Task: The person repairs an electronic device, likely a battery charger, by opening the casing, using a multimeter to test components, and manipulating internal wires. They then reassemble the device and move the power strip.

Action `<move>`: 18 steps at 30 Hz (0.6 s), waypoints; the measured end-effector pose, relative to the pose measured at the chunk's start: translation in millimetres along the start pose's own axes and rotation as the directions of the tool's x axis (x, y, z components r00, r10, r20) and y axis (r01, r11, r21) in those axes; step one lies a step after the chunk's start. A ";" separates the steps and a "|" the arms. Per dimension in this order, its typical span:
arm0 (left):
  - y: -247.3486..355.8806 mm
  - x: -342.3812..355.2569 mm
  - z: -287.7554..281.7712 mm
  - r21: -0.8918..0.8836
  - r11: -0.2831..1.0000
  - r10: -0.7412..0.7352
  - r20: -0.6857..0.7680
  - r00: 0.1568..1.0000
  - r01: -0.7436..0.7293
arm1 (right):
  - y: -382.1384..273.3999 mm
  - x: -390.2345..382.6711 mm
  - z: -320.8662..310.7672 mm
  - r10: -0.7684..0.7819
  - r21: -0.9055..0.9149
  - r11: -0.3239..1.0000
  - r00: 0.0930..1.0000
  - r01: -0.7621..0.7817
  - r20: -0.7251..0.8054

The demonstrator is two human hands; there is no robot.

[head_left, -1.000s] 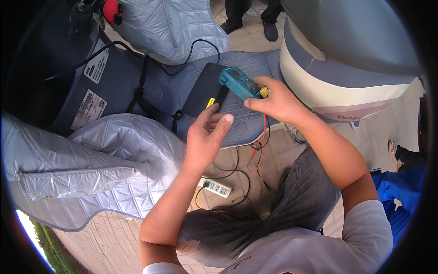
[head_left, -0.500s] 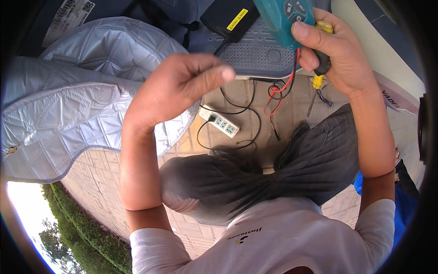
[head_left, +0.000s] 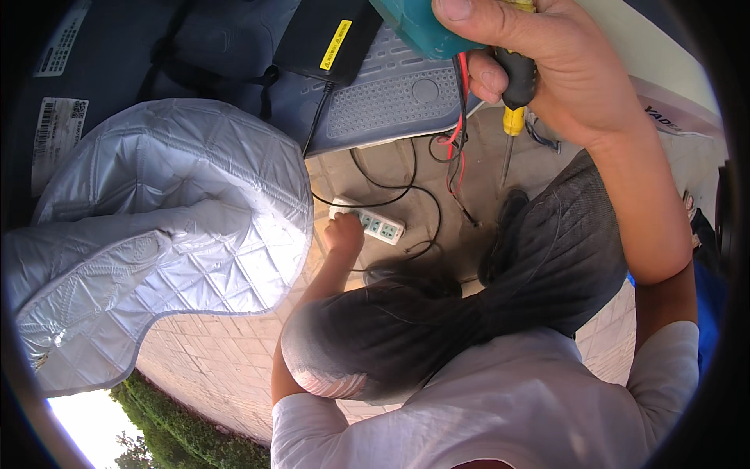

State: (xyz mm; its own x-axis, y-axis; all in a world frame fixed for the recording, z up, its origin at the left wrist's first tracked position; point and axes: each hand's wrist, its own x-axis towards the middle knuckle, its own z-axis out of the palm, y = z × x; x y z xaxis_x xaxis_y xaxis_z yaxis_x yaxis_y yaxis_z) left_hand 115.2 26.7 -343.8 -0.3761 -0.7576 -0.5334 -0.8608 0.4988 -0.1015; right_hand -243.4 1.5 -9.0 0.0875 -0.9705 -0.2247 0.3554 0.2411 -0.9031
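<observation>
My right hand (head_left: 574,66) is closed round a teal handheld device (head_left: 418,27), partly cut off by the upper edge. The same hand holds a screwdriver (head_left: 519,82) with a yellow and black handle, its shaft pointing down. Red and black leads (head_left: 462,102) hang below the device. Low on the paving, my left hand (head_left: 344,232) is closed at the left end of a white power strip (head_left: 383,227), on the black plug there. The fingers mostly hide that plug. A black cable (head_left: 433,207) loops beside the strip.
A black power adapter box (head_left: 320,39) with a yellow label lies on the scooter's grey footboard (head_left: 383,109). A silver quilted cover (head_left: 211,234) hangs at the left. My bent legs (head_left: 461,305) are close below the strip. A hedge (head_left: 187,414) stands at the lower left.
My left hand has dropped from above the cover to the power strip and closed there. My right hand has moved up with the device and screwdriver. The whole view has shifted.
</observation>
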 end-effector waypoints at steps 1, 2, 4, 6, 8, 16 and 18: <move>-2.3 3.1 2.6 -0.001 1.000 -0.023 0.071 0.997 0.023 | -3.1 -1.9 9.5 0.034 -0.032 0.999 0.998 -0.036 -0.060; -3.0 5.0 6.0 0.000 0.999 -0.048 0.143 0.989 0.048 | -6.1 -2.7 10.8 0.061 -0.019 0.998 0.995 -0.063 -0.078; -0.6 8.0 7.3 -0.012 0.999 -0.040 0.156 0.987 0.042 | -13.0 -2.9 8.8 0.106 0.048 0.994 0.992 -0.102 -0.074; -2.6 8.3 1.1 -0.034 0.999 -0.033 0.182 0.983 0.040 | -13.2 -2.0 10.2 0.087 0.034 0.996 0.993 -0.085 -0.079; -7.8 6.5 -9.9 -0.024 1.000 -0.008 0.196 0.981 0.013 | -6.9 0.1 14.3 0.034 -0.062 0.997 0.994 -0.041 -0.108; -25.8 -3.4 -24.3 -0.744 0.646 0.111 0.313 0.943 0.171 | -15.5 4.4 12.2 0.102 0.061 0.993 0.995 -0.101 -0.022; -30.4 6.0 -25.7 -0.706 0.666 0.065 0.378 0.924 0.242 | -9.7 4.1 6.1 0.047 -0.014 0.999 0.998 -0.047 -0.034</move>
State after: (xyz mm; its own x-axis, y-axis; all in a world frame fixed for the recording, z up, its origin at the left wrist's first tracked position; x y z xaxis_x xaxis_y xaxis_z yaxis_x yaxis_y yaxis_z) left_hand 130.4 -3.9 -322.3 -0.2741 -0.5080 -0.8166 -0.9062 -0.1479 0.3962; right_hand -240.7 -4.8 1.1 0.0726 -0.9576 -0.2788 0.3375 0.2866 -0.8966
